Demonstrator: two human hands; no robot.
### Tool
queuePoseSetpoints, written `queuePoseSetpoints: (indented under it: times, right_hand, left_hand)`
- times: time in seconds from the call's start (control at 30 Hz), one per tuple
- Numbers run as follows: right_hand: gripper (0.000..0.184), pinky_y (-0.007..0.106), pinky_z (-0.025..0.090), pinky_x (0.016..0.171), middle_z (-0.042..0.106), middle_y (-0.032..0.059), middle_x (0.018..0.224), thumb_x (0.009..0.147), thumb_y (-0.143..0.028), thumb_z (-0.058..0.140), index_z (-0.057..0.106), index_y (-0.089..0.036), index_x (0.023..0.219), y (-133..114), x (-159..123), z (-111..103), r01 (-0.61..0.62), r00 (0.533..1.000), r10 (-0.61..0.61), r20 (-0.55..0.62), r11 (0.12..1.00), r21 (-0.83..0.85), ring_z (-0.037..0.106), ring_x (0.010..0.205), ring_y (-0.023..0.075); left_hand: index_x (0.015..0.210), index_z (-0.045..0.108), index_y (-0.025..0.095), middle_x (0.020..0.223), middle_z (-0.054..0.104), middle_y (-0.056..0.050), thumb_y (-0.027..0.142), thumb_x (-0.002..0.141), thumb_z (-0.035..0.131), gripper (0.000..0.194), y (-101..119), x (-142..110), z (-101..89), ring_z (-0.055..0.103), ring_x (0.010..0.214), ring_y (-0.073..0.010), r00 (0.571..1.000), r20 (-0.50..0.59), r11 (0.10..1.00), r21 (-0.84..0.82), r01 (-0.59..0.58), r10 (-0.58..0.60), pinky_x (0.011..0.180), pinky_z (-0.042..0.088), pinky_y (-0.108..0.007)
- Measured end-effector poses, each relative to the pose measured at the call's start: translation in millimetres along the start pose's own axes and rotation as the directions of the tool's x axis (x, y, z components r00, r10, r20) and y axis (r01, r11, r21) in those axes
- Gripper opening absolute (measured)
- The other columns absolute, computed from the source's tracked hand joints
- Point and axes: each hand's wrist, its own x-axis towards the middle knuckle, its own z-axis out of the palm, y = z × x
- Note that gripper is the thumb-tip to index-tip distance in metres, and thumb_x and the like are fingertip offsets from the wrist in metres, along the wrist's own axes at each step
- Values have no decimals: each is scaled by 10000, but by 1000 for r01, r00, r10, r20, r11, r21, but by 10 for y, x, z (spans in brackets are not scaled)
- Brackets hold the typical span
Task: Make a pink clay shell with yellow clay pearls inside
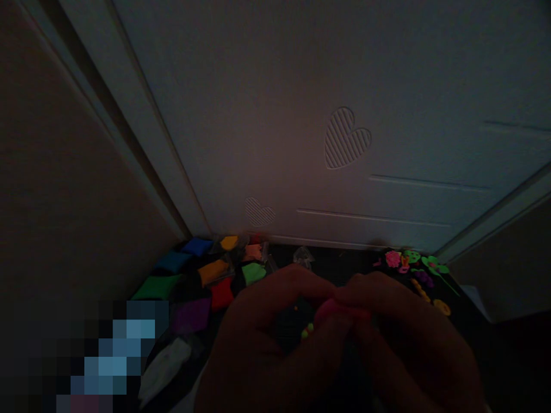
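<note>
Both hands meet low in the dim head view, pinching a soft pink lump of modelling clay [331, 312] between the fingertips. My left hand [262, 338] has its thumb and forefinger closed on the clay's left side. From the right, the thumb and forefinger of my right hand [417, 327] press on its narrower end. Fingers cover part of the lump, so its full shape is hidden. Just left of the clay, a small yellow-green piece with reddish spots [307, 331] shows between the hands, on the dark surface.
Left lie packets of coloured clay, among them a purple packet [191, 314], a red packet [222, 293] and a green packet [157, 287]. Small shaped pieces, including a pink flower [393, 259], lie at the right. Behind stands a pale door-like panel [279, 143].
</note>
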Motion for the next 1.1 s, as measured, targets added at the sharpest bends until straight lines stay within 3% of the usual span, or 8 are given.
queuePoseSetpoints:
  times: [0.1,0.2,0.33,0.43,0.7,0.93,1.1]
  right_hand:
    - [328,184,543,642,691,-48,838,744,-151,543,594,-339,1009,14,-56,-18,-22,998,18,-52,996,-84,650,723,112]
    - [343,200,554,646,690,-42,911,759,-196,565,575,-368,1055,35,-104,3,-65,993,54,-109,993,-97,664,792,134]
    - [327,173,544,678,683,-60,881,751,-168,572,591,-359,1016,15,-74,33,-104,990,108,-92,994,44,652,798,108]
    - [345,113,516,696,661,-77,873,723,-114,597,601,-327,994,-11,-4,26,-73,994,83,-72,988,135,619,781,63]
    - [300,95,498,632,659,-67,797,709,-73,599,623,-282,923,1,61,-9,-32,999,36,-33,993,110,604,715,53]
    - [328,194,534,664,642,-16,856,714,-133,628,587,-276,1006,70,34,-43,-71,997,71,2,993,92,620,774,119]
    - [226,204,520,689,615,3,867,728,-122,626,624,-236,923,120,76,-78,51,998,-52,22,998,25,597,810,117]
  left_hand:
    - [794,648,287,767,669,53,279,708,632,89,17,9,27,634,715,-131,999,-45,999,-39,18,-20,636,516,-211]
    - [774,652,279,726,672,48,319,727,619,71,40,20,33,633,694,-128,998,-23,997,-58,57,-58,636,504,-210]
    - [742,644,268,681,646,51,314,733,608,60,43,4,21,597,642,-105,997,-54,997,-55,48,-51,622,485,-193]
    - [728,627,262,665,624,52,295,732,597,46,31,-22,8,573,625,-103,997,-66,998,-50,42,-46,618,482,-198]
    - [735,645,276,685,664,70,266,737,610,36,66,23,6,615,657,-102,998,-45,998,-45,33,-35,601,466,-180]
    - [856,667,338,837,665,83,212,754,619,168,11,62,-42,611,791,-82,973,-40,973,60,-225,227,686,480,-153]
    - [926,629,380,960,629,83,172,709,667,304,-51,57,-90,574,941,-107,935,-96,936,126,-328,340,797,479,-182]
